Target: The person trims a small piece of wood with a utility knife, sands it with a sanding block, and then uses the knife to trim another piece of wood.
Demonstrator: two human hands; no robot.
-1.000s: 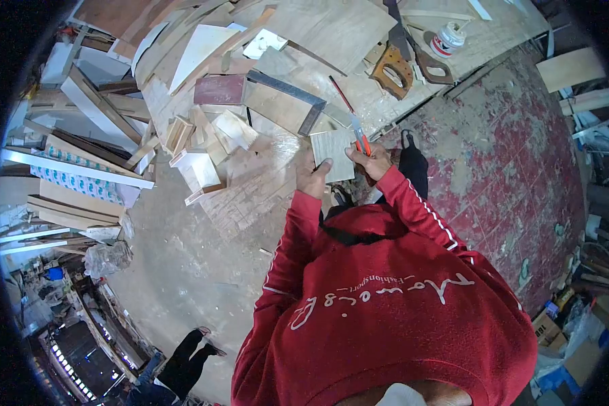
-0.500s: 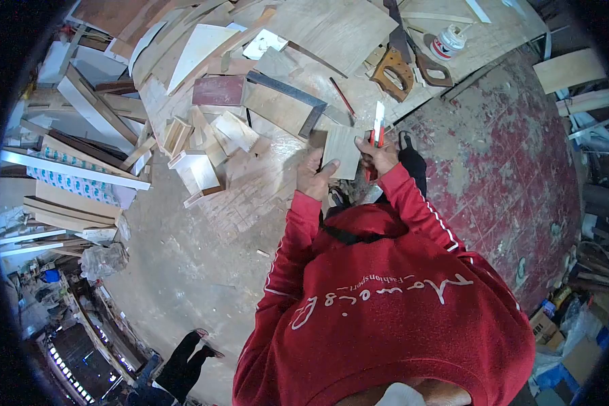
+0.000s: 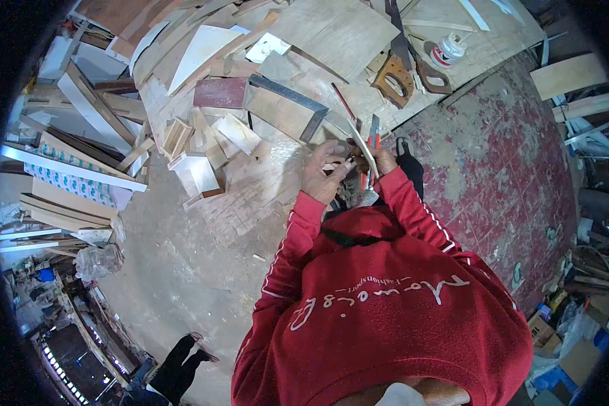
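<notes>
My right hand [image 3: 386,162] is closed round a red utility knife [image 3: 375,141], its blade pointing away from me. A small thin wooden board [image 3: 364,147], now seen nearly edge-on, is also at this hand, beside the knife. My left hand [image 3: 322,174] is just left of the board, thumb and fingers apart and curved, fingertips close to the board. Beyond the hands, a metal try square [image 3: 291,95] lies on a wooden piece on the plywood worktop [image 3: 231,213]. A dark red pencil [image 3: 343,99] lies near the square.
Two handsaws with wooden handles [image 3: 394,81] lie at the far right of the worktop, near a white tub [image 3: 448,51]. Small wooden box pieces [image 3: 195,174] stand at the left. Stacked boards [image 3: 81,169] line the left side. Another person's legs [image 3: 179,365] show behind me.
The small board has turned from flat-facing to nearly edge-on and shifted right towards my right hand. My left hand has let go of its edge, fingers now spread. The knife blade has turned.
</notes>
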